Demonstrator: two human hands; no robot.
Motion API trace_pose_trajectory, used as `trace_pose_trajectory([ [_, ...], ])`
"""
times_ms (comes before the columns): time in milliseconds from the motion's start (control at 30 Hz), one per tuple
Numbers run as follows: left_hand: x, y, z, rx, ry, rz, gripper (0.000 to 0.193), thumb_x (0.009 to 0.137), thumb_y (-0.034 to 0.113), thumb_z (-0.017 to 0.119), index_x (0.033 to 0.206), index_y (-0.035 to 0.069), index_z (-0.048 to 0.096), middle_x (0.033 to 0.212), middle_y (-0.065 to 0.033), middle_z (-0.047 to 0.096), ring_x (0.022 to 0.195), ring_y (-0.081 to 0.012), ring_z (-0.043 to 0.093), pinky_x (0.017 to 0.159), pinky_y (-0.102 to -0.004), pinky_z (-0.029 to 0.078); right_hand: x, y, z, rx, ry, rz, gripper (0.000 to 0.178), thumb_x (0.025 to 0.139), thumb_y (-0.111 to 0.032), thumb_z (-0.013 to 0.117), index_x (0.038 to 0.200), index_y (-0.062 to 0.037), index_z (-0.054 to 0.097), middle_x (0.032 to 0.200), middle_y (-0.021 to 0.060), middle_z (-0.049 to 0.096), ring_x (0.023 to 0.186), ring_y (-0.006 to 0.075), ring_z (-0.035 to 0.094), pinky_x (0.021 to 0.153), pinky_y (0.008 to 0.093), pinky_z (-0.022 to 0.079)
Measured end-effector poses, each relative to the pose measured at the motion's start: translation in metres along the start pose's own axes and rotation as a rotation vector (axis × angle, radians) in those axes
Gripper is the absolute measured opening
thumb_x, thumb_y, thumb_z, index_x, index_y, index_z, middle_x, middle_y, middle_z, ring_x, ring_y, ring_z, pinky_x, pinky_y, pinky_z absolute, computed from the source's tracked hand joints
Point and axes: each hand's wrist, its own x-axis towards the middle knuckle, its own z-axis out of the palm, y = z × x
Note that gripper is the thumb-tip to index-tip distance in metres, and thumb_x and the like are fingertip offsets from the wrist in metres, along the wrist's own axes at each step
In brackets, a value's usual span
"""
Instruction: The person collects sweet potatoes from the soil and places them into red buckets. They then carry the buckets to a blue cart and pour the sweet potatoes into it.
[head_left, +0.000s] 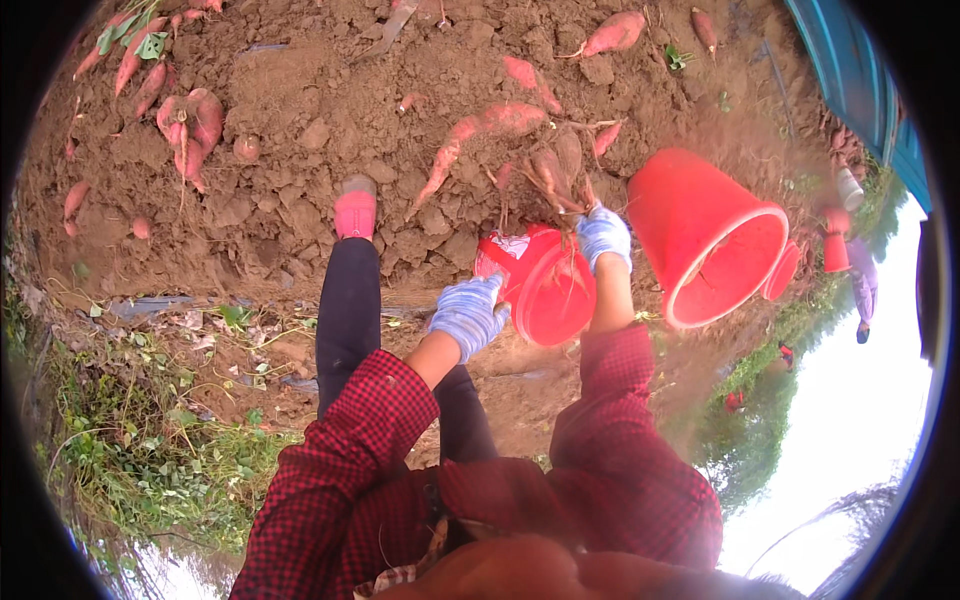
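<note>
My left hand, in a blue-and-white knitted glove, is closed on the near left rim of a small red bucket, which bears a white-and-red label. In a matching glove, my right hand is closed at the stem end of a sweet potato bunch. The bunch has several roots and lies against the soil, just beyond the bucket. The fingertips of the right hand are partly hidden. Beside that hand a large red bucket leans with its mouth toward me.
Dug sweet potatoes lie on the loose brown soil, among them a long one and a cluster. Vines and weeds cover the ground at left. A blue metal panel stands far right, with another person beyond.
</note>
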Motion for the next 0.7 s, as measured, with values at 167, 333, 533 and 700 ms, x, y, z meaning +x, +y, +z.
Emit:
trace_pose_trajectory([
  [167,0.000,0.000,0.002,0.029,0.012,0.018,0.057,0.087,0.038,0.055,0.130,0.002,0.046,0.124,-0.0223,0.054,0.118,-0.0335,0.050,0.099,-0.0424,0.038,0.068,-0.043,-0.057,-0.198,0.382,-0.131,0.037,0.081,-0.023,0.053,0.116,-0.0122,0.060,0.109,0.0140,0.062,0.101,0.0299,0.061,0.086,0.0406,0.047],
  [333,0.004,-0.005,0.010,0.057,0.005,0.007,0.057,0.086,0.040,0.055,0.128,0.002,0.047,0.117,-0.0221,0.057,0.109,-0.0354,0.054,0.094,-0.0439,0.042,0.128,-0.102,-0.044,-0.183,-0.024,-0.361,0.045,0.086,-0.029,0.048,0.128,-0.0126,0.052,0.129,0.0139,0.054,0.121,0.0291,0.050,0.105,0.0465,0.032],
  [533,0.006,-0.007,0.026,0.099,0.096,0.025,0.058,0.085,0.040,0.058,0.127,0.002,0.048,0.113,-0.0215,0.059,0.106,-0.0360,0.055,0.092,-0.0436,0.043,0.114,-0.089,-0.036,-0.383,0.011,-0.431,0.072,0.069,-0.051,0.069,0.126,-0.0102,0.053,0.126,0.0138,0.057,0.120,0.0287,0.051,0.102,0.0459,0.034],
  [700,0.007,-0.006,0.027,0.118,0.076,-0.012,0.056,0.085,0.036,0.059,0.128,0.002,0.047,0.116,-0.0210,0.058,0.109,-0.0352,0.054,0.093,-0.0428,0.042,0.084,-0.075,-0.024,-0.013,-0.057,-0.211,0.066,0.065,-0.051,0.071,0.119,-0.0140,0.061,0.114,0.0112,0.064,0.109,0.0283,0.060,0.092,0.0402,0.044],
])
